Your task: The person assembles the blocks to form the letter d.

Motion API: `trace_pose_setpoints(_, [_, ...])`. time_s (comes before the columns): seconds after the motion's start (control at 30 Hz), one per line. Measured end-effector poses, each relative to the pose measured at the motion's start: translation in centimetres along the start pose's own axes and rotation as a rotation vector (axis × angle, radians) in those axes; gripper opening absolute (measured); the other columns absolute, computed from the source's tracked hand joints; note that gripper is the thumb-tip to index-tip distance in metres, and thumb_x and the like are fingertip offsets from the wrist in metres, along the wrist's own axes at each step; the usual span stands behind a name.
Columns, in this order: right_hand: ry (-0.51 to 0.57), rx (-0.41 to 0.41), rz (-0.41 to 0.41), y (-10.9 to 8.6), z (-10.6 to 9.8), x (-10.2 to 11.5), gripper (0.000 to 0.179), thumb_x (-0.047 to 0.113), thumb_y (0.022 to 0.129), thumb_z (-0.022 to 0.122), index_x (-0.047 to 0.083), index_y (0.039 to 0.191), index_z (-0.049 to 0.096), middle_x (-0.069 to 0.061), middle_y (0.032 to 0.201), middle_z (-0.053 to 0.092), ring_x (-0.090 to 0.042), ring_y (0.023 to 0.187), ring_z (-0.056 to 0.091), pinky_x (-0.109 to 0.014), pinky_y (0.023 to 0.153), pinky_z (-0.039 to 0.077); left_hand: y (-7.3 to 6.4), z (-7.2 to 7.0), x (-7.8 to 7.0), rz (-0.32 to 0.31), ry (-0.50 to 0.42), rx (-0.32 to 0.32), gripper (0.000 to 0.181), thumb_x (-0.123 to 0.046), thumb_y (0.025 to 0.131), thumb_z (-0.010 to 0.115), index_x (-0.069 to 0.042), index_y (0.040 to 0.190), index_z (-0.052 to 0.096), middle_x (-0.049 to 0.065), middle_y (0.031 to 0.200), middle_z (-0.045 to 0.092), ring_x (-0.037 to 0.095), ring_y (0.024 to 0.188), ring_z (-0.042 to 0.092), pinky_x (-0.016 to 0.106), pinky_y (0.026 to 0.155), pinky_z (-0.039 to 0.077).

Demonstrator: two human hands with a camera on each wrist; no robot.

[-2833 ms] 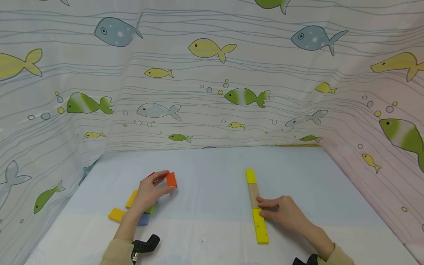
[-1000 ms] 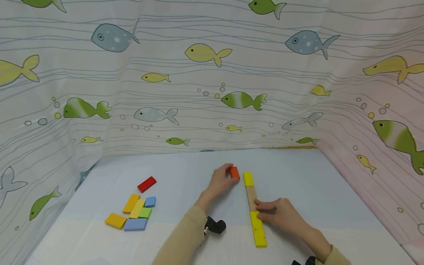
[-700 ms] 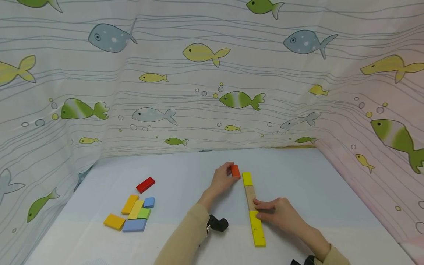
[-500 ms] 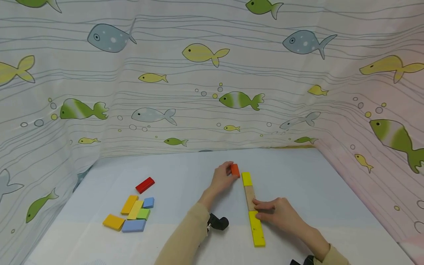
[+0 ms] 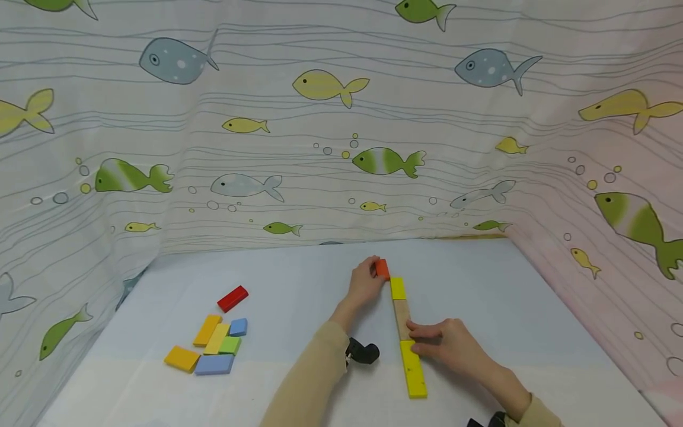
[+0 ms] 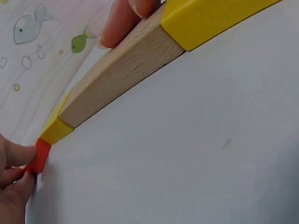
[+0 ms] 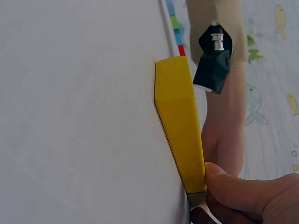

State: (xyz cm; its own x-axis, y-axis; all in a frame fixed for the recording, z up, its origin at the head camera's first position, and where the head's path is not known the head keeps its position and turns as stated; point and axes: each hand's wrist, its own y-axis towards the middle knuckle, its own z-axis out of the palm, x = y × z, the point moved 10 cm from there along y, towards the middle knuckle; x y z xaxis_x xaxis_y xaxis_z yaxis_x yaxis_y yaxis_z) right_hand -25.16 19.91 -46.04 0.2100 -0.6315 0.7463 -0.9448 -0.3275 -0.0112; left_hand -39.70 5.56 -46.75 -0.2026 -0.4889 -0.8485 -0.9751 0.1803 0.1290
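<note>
Beyond the bare-wood block (image 5: 401, 319) and its adjoining short yellow block (image 5: 398, 288), the left hand (image 5: 365, 286) pinches the orange block (image 5: 382, 269), while the right hand (image 5: 452, 345), gripping nothing, rests extended fingers against the bare-wood block's right side, probably steadying its 3-block row (image 5: 404, 334).

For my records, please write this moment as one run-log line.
left hand: pinches orange block by small yellow block; right hand: touches wooden block, long yellow block; red block: untouched

At the left, the left hand (image 6: 12, 189) pinches an orange block (image 6: 41, 155) beside a small yellow block (image 6: 57, 125), right of which come a bare wooden block (image 6: 119, 77), touched by the right hand (image 6: 124, 19), and a second yellow block (image 6: 212, 21).
</note>
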Motion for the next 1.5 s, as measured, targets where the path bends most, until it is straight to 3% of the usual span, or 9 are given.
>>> trace_pose_setpoints(0.47, [0.023,0.004,0.032,0.0,0.0,-0.2,0.033,0.029,0.081,0.082,0.018,0.112,0.077,0.008,0.125,0.069,-0.026,0.125,0.061,-0.058,0.104,0.045,1.0,1.1,-0.5,-0.031,0.039,0.007,0.042,-0.004,0.095,0.056,-0.001,0.137,0.056,0.018,0.147,0.052,0.031,0.137,0.049,0.041,0.114,0.041])
trace_pose_setpoints(0.7, [0.012,-0.006,0.032,0.0,0.0,0.0,0.033,0.028,0.081,0.082,0.018,0.112,0.077,0.009,0.125,0.069,-0.025,0.125,0.061,-0.057,0.104,0.046,1.0,1.9,-0.8,-0.038,0.038,0.045,0.051,-0.016,0.094,0.066,-0.001,0.140,0.052,0.017,0.147,0.052,0.028,0.132,0.054,0.038,0.111,0.044])
trace_pose_setpoints(0.93, [0.002,-0.009,0.011,0.0,0.0,0.0,0.033,0.029,0.082,0.082,0.018,0.112,0.077,0.010,0.124,0.069,-0.023,0.125,0.061,-0.054,0.104,0.047,1.0,2.5,-0.8,-0.038,0.014,0.062,0.052,-0.014,0.094,0.068,0.000,0.141,0.051,0.018,0.144,0.055,0.026,0.131,0.055,0.036,0.110,0.045])
trace_pose_setpoints(1.2, [-0.002,-0.011,0.001,0.0,0.1,0.1,0.033,0.029,0.082,0.082,0.017,0.113,0.077,0.010,0.124,0.070,-0.021,0.124,0.062,-0.052,0.103,0.047,0.4,2.4,-0.9,-0.061,-0.026,0.073,0.050,-0.013,0.095,0.067,0.000,0.141,0.051,0.018,0.142,0.056,0.027,0.131,0.056,0.035,0.109,0.046])
trace_pose_setpoints(1.5, [-0.017,-0.016,-0.008,0.0,0.0,0.1,0.033,0.028,0.082,0.082,0.016,0.113,0.077,0.010,0.124,0.070,-0.021,0.123,0.063,-0.051,0.103,0.048,0.2,2.3,-1.2,-0.034,0.030,0.079,0.049,-0.015,0.096,0.066,-0.001,0.140,0.051,0.017,0.141,0.057,0.028,0.128,0.057,0.037,0.109,0.046])
